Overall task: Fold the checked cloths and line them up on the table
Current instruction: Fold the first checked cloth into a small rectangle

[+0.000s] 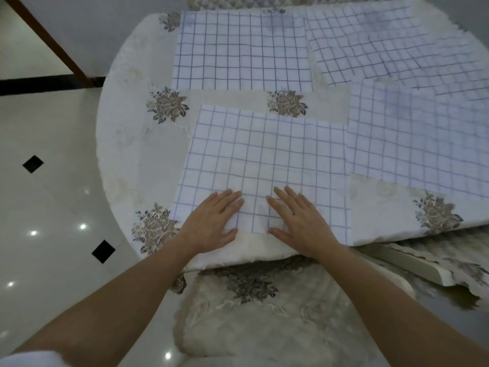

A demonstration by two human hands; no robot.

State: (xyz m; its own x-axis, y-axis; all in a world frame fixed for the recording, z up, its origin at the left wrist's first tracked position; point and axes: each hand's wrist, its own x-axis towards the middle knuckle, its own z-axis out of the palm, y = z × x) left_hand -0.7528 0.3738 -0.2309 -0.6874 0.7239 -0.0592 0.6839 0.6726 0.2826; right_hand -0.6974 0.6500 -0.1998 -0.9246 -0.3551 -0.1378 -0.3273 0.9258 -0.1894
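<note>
Table (127,144) and far cloths (449,62) run off frame right; left hand (211,221) and right hand (301,221) press nearest cloth (264,154), fingers (232,197) flat.

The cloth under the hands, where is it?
Head view, centre: the cloth lies at the near edge of the table, just left of another checked cloth.

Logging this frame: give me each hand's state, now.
Left hand: open, flat on the near cloth.
Right hand: open, flat on the same cloth.
</note>
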